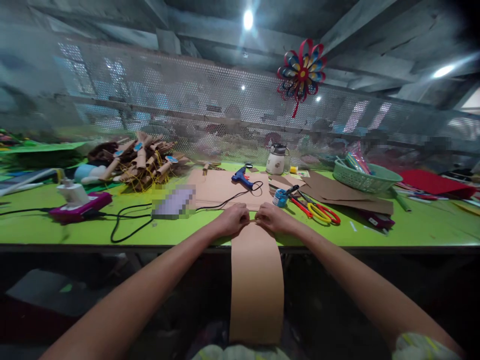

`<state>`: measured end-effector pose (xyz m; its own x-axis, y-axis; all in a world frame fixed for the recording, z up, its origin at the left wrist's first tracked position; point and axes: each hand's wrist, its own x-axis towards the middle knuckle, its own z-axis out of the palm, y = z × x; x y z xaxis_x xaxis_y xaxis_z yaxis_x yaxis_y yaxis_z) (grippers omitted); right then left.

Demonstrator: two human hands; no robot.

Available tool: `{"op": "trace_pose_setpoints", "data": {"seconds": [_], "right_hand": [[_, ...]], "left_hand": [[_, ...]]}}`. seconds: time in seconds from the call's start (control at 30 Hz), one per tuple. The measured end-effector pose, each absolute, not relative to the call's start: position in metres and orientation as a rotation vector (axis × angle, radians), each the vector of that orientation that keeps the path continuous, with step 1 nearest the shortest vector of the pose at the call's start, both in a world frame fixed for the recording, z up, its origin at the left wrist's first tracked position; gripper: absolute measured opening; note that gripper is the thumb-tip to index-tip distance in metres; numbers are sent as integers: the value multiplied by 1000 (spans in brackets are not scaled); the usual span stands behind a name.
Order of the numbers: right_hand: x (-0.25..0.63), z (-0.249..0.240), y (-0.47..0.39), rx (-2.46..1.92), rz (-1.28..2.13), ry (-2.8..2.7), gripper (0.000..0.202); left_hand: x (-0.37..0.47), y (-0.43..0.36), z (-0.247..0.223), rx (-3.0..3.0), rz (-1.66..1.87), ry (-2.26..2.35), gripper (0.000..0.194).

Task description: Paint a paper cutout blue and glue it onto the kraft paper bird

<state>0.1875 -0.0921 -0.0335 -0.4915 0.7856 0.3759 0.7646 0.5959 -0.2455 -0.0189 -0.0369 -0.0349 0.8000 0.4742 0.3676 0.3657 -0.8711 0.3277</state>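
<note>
A long strip of brown paper (257, 285) hangs over the front edge of the green table, its lower end near my body. My left hand (235, 218) has its fingers closed on the strip's upper left end. Close beside it, my right hand (267, 218) pinches the upper right end. Just beyond my hands, brown sheets (210, 185) lie flat on the table. A blue glue gun (243, 178) rests on them, its black cord running left.
Scissors with red and yellow handles (318, 212) and a blue jar (280, 198) stand right of my hands. Further off are a green basket (367, 177) and a white bottle (276, 160). At left lie a purple power strip (80, 207) and paper rolls (142, 162).
</note>
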Motion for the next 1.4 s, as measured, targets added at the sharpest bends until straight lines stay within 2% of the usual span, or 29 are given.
{"op": "trace_pose_setpoints", "data": {"seconds": [0.17,0.73,1.03,1.4], "right_hand": [[190,-42,-93,-1243,43,-2338,10],[190,-56,-96,-1207,-43,-2237,19],[187,-56,-97,-1225,-71,-2238,19],[188,-55,-99,-1258,-76,-2249,15]], "left_hand": [[-21,-33,-31,2720,628,724,5],[-43,-32,-20,2743,431,817,10],[-33,-37,-21,2762,446,880,16],[-30,-32,-35,2808,553,835,7]]}}
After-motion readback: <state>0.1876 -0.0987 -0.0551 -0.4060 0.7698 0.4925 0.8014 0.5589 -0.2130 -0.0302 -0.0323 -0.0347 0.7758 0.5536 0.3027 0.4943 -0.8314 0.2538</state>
